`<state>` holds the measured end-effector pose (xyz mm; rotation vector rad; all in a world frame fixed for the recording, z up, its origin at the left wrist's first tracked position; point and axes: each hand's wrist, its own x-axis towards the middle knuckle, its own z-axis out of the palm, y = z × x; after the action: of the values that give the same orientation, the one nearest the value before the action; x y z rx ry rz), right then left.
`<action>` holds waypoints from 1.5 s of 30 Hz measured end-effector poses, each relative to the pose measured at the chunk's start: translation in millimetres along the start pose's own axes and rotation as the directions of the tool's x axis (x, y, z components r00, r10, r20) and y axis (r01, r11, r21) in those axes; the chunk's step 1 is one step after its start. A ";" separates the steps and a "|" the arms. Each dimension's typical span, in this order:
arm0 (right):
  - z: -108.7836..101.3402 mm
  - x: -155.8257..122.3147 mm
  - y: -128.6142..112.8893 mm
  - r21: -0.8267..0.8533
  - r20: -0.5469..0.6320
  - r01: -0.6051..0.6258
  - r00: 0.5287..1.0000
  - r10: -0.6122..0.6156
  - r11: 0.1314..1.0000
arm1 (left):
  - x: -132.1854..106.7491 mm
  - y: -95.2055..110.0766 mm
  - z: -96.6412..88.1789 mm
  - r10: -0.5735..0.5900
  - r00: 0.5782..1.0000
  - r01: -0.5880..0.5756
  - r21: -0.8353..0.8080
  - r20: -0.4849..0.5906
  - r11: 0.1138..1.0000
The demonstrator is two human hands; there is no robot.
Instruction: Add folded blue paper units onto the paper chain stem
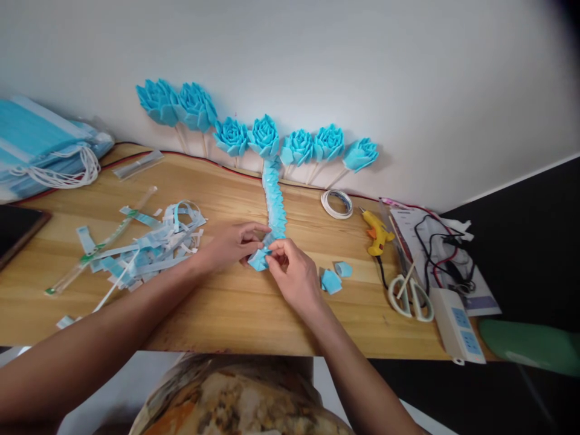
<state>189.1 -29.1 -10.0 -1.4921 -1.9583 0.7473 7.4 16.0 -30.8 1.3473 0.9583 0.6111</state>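
My left hand [229, 244] and my right hand [294, 275] meet at the middle of the wooden table [226, 314]. Both pinch a small folded blue petal piece [259, 260] at the near end of a long strip of folded blue petals [274, 199]. That strip runs away from me to the wall. Several blue fabric roses on sticks [265, 136] lean against the white wall. Two loose blue folded pieces [335, 278] lie just right of my right hand.
A heap of cut mask scraps and ear loops [149, 244] lies at left. A stack of blue face masks [40, 145] sits far left. To the right are a tape roll [338, 203], yellow glue gun [377, 232], scissors [410, 296], cables and a white power strip [457, 326].
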 end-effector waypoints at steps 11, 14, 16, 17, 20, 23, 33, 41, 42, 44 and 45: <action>-6.3 -14.6 -11.4 -0.024 -0.059 0.058 0.997 -0.059 0.998 | -0.8 7.6 0.7 -0.049 0.997 0.046 -0.053 -0.061 0.998; -11.6 -23.2 -10.7 0.014 -0.044 0.092 0.995 -0.092 0.996 | -1.3 10.1 2.6 -0.103 0.991 0.094 -0.100 -0.089 0.991; -13.5 -28.0 -8.6 0.033 -0.004 0.104 0.995 -0.104 0.994 | -1.8 11.2 5.5 -0.117 0.989 0.105 -0.126 -0.090 0.986; -14.0 -30.4 -7.4 0.042 0.017 0.109 0.994 -0.110 0.993 | -2.2 11.7 7.6 -0.118 0.989 0.105 -0.141 -0.089 0.984; -15.3 -38.7 -4.4 0.060 0.048 0.113 0.992 -0.116 0.992 | -4.5 13.0 16.4 -0.128 0.990 0.114 -0.201 -0.057 0.973; -17.9 -49.7 -1.6 0.068 0.022 0.101 0.994 -0.103 0.993 | -8.0 15.6 26.3 -0.149 0.989 0.143 -0.244 -0.009 0.959; -24.3 -81.1 13.8 0.062 -0.056 0.041 0.998 -0.037 0.997 | -14.2 19.8 44.6 -0.156 0.988 0.151 -0.312 0.011 0.938; -41.0 -82.6 28.0 -0.222 -0.129 0.238 0.954 -0.271 0.945 | -19.9 12.8 47.8 -0.177 0.980 0.133 -0.359 -0.093 0.924; -55.7 -82.3 35.5 -0.259 -0.197 0.193 0.949 -0.248 0.946 | -20.3 11.3 47.0 -0.182 0.979 0.135 -0.370 -0.095 0.919; -93.8 -82.4 56.4 -0.346 -0.365 0.034 0.916 -0.169 0.937 | -21.2 8.5 45.6 -0.199 0.974 0.144 -0.378 -0.111 0.915; -114.9 -82.3 69.3 -0.371 -0.444 -0.079 0.890 -0.102 0.925 | -21.7 7.3 45.1 -0.208 0.971 0.148 -0.384 -0.119 0.911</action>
<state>335.8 -82.4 11.0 -1.6866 -1.7964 -0.0199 35.9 -24.6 -21.1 0.8717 1.0198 0.7251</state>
